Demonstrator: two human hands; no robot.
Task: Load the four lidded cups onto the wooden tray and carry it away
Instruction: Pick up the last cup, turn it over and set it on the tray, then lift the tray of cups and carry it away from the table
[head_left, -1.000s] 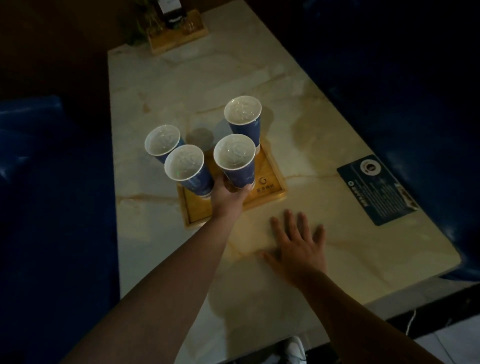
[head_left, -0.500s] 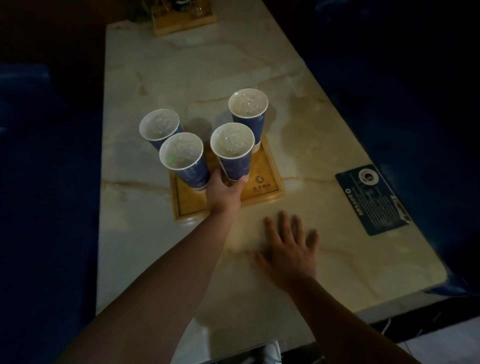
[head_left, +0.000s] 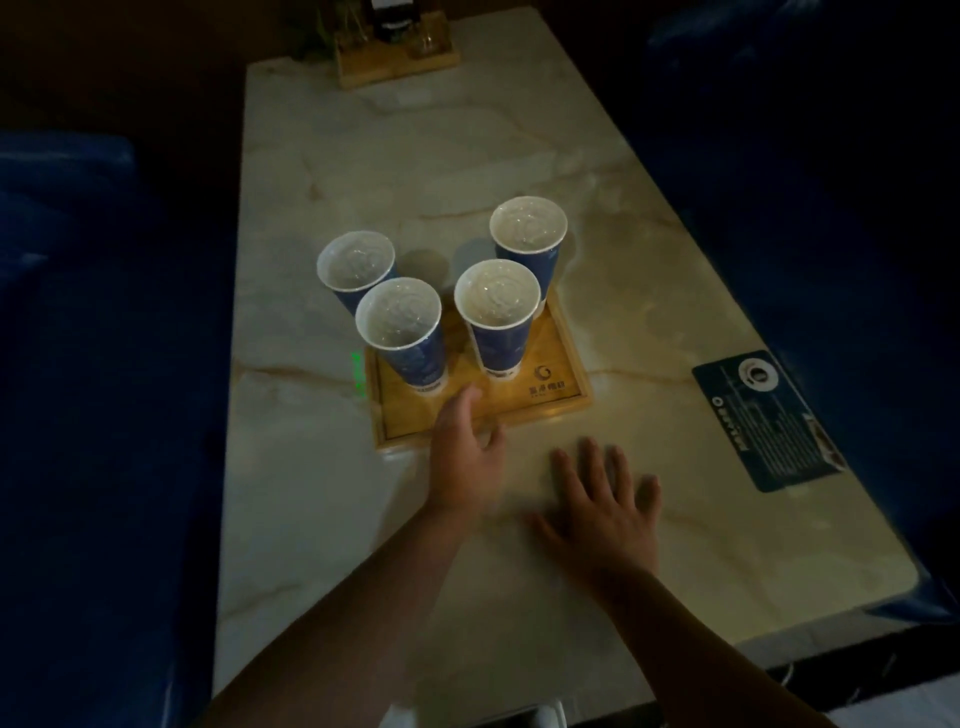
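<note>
Standing upright, four lidded blue paper cups (head_left: 496, 317) are grouped on the square wooden tray (head_left: 550, 400), seemingly ready for carrying. The left hand (head_left: 467, 452), loosely open and empty, is held over the tray's near rim, while the right hand (head_left: 605, 506) is laid flat on the marble table (head_left: 675, 312).

My left hand (head_left: 467, 457), right hand (head_left: 608, 506): bare, no rings, no watch; forearms bare, sleeveless to frame edge (dim light, left hand blurred).

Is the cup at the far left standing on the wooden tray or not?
Cannot tell. The far-left cup is upright, but the nearer cup hides its base and the wooden tray edge there.
</note>
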